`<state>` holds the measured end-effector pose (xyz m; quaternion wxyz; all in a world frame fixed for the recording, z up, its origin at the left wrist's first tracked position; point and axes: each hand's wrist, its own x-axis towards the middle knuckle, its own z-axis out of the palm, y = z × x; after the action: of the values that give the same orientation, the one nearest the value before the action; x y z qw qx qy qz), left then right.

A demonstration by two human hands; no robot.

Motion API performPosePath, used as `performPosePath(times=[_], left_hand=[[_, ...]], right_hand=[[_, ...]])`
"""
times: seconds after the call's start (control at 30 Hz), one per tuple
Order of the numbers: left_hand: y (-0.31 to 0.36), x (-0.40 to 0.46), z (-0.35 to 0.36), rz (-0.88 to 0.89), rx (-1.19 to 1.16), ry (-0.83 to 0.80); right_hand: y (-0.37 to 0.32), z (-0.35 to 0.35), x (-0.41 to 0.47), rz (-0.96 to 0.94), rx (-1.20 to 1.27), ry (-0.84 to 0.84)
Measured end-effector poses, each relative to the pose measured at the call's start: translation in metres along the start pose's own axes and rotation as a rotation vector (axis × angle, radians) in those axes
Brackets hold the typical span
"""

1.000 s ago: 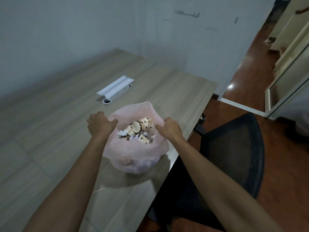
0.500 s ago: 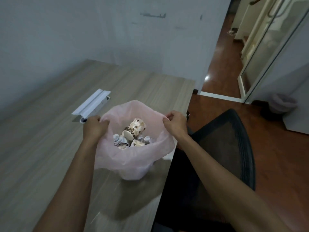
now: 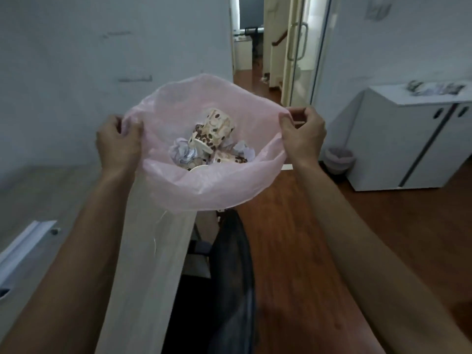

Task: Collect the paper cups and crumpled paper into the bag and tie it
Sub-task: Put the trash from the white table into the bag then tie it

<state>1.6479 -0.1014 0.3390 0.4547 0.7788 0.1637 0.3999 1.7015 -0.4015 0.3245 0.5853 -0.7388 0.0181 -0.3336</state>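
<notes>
A thin pink plastic bag (image 3: 217, 190) hangs open in the air over the table's right edge. My left hand (image 3: 118, 145) pinches its rim on the left and my right hand (image 3: 302, 137) pinches the rim on the right, stretching the mouth wide. Inside lie patterned paper cups (image 3: 213, 131) with brown dots and balls of crumpled paper (image 3: 182, 153). The bag's bottom is hidden behind its own front wall.
The wooden table (image 3: 51, 200) runs along the left, with a white cable tray (image 3: 24, 245) on it. A black mesh chair (image 3: 229, 277) stands below the bag. A white cabinet (image 3: 408, 139) and small bin (image 3: 338, 160) stand at the right, near a glass door (image 3: 297, 47).
Both hands have lifted the bag off the table and carried it rightward past the table edge. The view has swung right toward the doorway and cabinet.
</notes>
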Motion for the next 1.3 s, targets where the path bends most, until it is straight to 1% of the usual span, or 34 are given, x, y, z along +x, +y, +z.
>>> performPosePath(times=[0.1, 0.23, 0.4, 0.6, 0.73, 0.83, 0.97, 1.1, 1.3], left_hand=[[0.050, -0.010, 0.088, 0.022, -0.058, -0.069], [0.095, -0.041, 0.206, 0.038, -0.112, -0.195], [0.132, -0.092, 0.338, 0.002, -0.122, -0.386], [0.164, -0.135, 0.482, 0.016, -0.141, -0.593], [0.177, -0.150, 0.584, 0.037, -0.182, -0.715], [0.183, -0.155, 0.666, 0.002, -0.244, -0.763], [0.190, -0.159, 0.773, -0.064, -0.214, -0.833], [0.204, -0.150, 0.873, -0.088, -0.193, -0.874], [0.237, -0.138, 1.007, -0.041, -0.153, -0.884]], right_hand=[[0.025, -0.062, 0.059, -0.023, -0.040, 0.064], [0.074, -0.140, 0.125, 0.019, -0.125, 0.088], [0.137, -0.228, 0.191, 0.092, -0.238, 0.134], [0.211, -0.307, 0.260, 0.185, -0.336, 0.269], [0.267, -0.342, 0.314, 0.237, -0.419, 0.331], [0.311, -0.357, 0.363, 0.291, -0.430, 0.361], [0.366, -0.360, 0.437, 0.388, -0.448, 0.357], [0.423, -0.364, 0.510, 0.440, -0.438, 0.367], [0.497, -0.381, 0.612, 0.474, -0.407, 0.393]])
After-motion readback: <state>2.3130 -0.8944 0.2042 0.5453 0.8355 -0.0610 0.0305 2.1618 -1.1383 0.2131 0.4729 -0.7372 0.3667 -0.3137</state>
